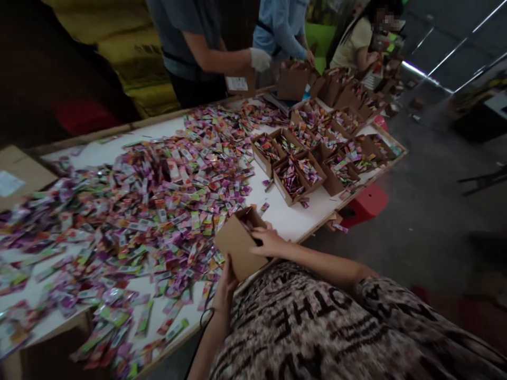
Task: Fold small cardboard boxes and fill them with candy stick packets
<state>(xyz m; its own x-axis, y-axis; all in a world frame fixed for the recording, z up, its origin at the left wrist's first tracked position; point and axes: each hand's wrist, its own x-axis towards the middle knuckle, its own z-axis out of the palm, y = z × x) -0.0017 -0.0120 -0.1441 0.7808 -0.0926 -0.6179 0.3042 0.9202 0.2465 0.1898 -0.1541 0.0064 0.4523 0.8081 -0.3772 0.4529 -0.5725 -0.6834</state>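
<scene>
A small brown cardboard box (236, 245) is tilted at the near edge of the table, its open top showing some packets inside. My left hand (225, 282) grips its lower left corner, the fingers partly hidden behind it. On the other side, my right hand (270, 241) holds the box near its rim, with the fingertips at the opening. Just left of the box lies a wide heap of small colourful packets (170, 184), mostly purple, orange and green. A few loose packets lie beyond the box on the white tabletop (279, 221).
Several open boxes filled with packets (291, 179) stand at the table's right end. Other cardboard boxes (24, 171) sit at the left edge and near left corner. Across the table, co-workers handle boxes, one wearing a white glove (260, 59). A red stool (366, 205) stands below the right edge.
</scene>
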